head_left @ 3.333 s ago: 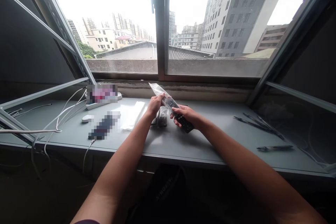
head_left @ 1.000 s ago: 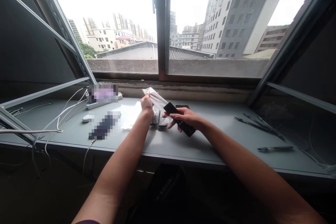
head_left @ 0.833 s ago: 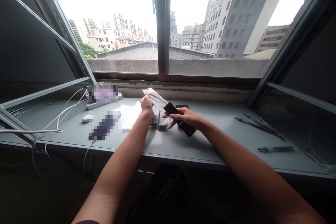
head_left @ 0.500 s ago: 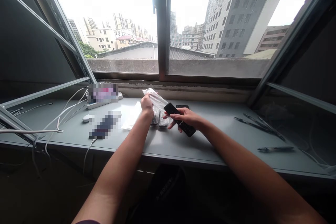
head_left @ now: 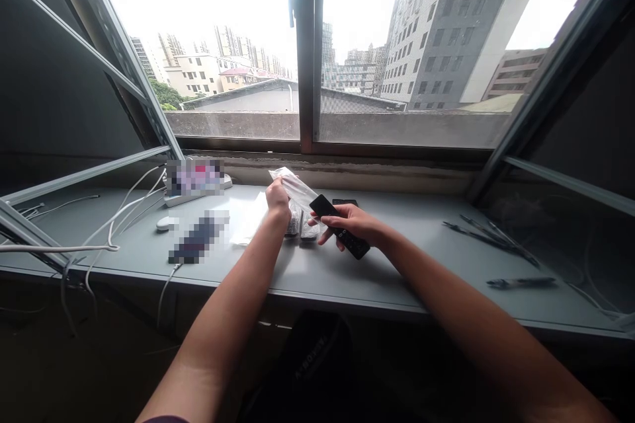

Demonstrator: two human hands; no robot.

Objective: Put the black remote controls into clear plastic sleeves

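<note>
Nearest on the grey desk (head_left: 397, 277), one pen-like thing (head_left: 520, 283) lies well to the right of the black remote (head_left: 354, 244). Well to its left is one dark, pixelated item (head_left: 193, 241) with a white cable (head_left: 163, 291) running from it. The remote itself is above the desk, tilted, gripped between the thumb and fingers of the person's right hand (head_left: 356, 220). Its upper end overlaps the lower end of one clear plastic sleeve (head_left: 297, 190), which the left hand (head_left: 278, 197) pinches up and to the left of the remote; the hands are apart. Just left of the remote, two plastic-wrapped packets (head_left: 310, 231) hold dark contents too obscured to identify. Three more pen-like things (head_left: 489, 234) lie in a bundle far right of it. Beyond the remote, partly hidden, is one flat black object (head_left: 344, 201); farther off, to its left, one white power strip (head_left: 225, 182).
</note>
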